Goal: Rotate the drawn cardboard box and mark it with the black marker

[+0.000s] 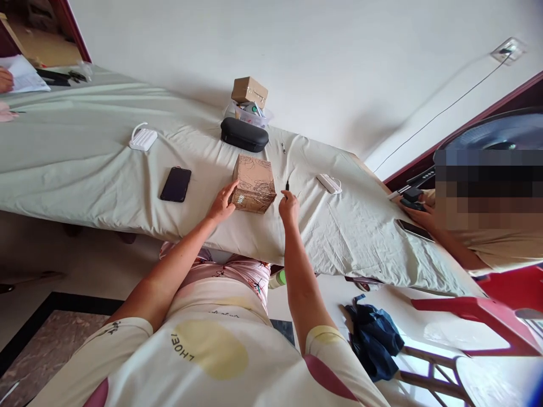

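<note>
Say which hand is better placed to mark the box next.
Probably the right hand: it holds a dark pen-like object just beside the box. The left hand rests against the box's opposite side, seemingly steadying it.

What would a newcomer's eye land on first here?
Probably the scribble-covered cardboard box, mid-picture on the pale tablecloth, with the left hand against its left side. Just right of it, the right hand holds a dark pen-like tool. Next, likely the black case behind the box.
</note>
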Tool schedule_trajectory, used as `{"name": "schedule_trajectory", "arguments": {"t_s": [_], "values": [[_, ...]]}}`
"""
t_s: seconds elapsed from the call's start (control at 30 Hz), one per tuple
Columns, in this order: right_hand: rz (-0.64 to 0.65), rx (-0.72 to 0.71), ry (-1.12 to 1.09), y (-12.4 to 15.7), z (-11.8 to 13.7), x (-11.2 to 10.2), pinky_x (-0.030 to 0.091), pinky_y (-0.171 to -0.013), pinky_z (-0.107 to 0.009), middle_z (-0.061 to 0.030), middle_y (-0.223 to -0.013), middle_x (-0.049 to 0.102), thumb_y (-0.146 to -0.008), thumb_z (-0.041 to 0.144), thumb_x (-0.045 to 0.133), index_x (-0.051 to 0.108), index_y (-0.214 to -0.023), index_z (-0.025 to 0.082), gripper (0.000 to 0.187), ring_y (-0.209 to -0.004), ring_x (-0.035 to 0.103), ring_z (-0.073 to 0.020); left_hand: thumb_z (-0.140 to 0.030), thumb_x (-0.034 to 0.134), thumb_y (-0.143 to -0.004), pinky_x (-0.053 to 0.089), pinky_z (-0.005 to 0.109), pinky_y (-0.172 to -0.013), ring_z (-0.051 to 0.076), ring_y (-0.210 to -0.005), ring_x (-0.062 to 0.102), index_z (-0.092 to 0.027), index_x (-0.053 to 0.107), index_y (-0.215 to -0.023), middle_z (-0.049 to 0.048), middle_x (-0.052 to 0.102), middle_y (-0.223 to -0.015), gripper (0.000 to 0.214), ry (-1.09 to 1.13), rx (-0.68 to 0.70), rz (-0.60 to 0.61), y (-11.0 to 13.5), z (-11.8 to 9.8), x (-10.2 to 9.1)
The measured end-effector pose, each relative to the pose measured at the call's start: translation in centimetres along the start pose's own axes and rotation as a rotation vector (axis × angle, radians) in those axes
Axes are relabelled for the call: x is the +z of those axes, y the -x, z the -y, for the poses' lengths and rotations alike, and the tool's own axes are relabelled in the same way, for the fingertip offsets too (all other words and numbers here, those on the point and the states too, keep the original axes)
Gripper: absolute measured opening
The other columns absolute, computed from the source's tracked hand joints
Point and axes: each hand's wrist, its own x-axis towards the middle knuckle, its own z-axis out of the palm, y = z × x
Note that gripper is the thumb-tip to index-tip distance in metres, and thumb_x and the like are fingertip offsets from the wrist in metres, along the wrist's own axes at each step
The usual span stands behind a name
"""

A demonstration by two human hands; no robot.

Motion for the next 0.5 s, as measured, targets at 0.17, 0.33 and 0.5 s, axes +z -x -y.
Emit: {"name": "schedule_trajectory", "arguments": {"t_s": [0.17, 0.33, 0.5], "values": [[0.132, 0.017, 0.104, 1.4, -1.0, 2.2, 0.046, -0.102, -0.035, -0.0099, -0.123, 0.072, -0.089, 0.007, 0.045, 0.076, -0.123, 0.02, 0.048, -0.108, 0.061, -0.0215, -0.007, 0.051, -0.084, 0.032, 0.042, -0.13, 0.022, -0.15, 0.044, -0.029, 0.034, -0.162, 0.0055, 0.047, -0.163, 0.083, -0.026, -0.013, 0.022, 0.1, 0.2, -0.3], [0.133, -0.008, 0.074, 1.9, -1.5, 2.6, 0.041, -0.107, -0.036, -0.0112, -0.132, 0.07, -0.092, 0.011, 0.045, 0.076, -0.125, 0.02, 0.046, -0.117, 0.059, -0.0249, -0.006, 0.049, -0.087, 0.027, 0.045, -0.132, 0.022, -0.154, 0.04, -0.03, 0.027, -0.164, 0.0044, 0.043, -0.166, 0.084, -0.069, -0.072, 0.034, -0.1, 0.5, -0.5], [0.099, 0.006, 0.017, 1.8, -1.5, 2.7, 0.039, -0.11, -0.038, -0.0132, -0.133, 0.07, -0.091, 0.015, 0.046, 0.073, -0.128, 0.017, 0.045, -0.12, 0.057, -0.0254, -0.005, 0.049, -0.085, 0.048, 0.044, -0.118, 0.022, -0.136, 0.06, -0.028, 0.028, -0.163, 0.0089, 0.056, -0.155, 0.084, -0.088, -0.142, -0.023, -0.3, 0.9, -0.2]]}}
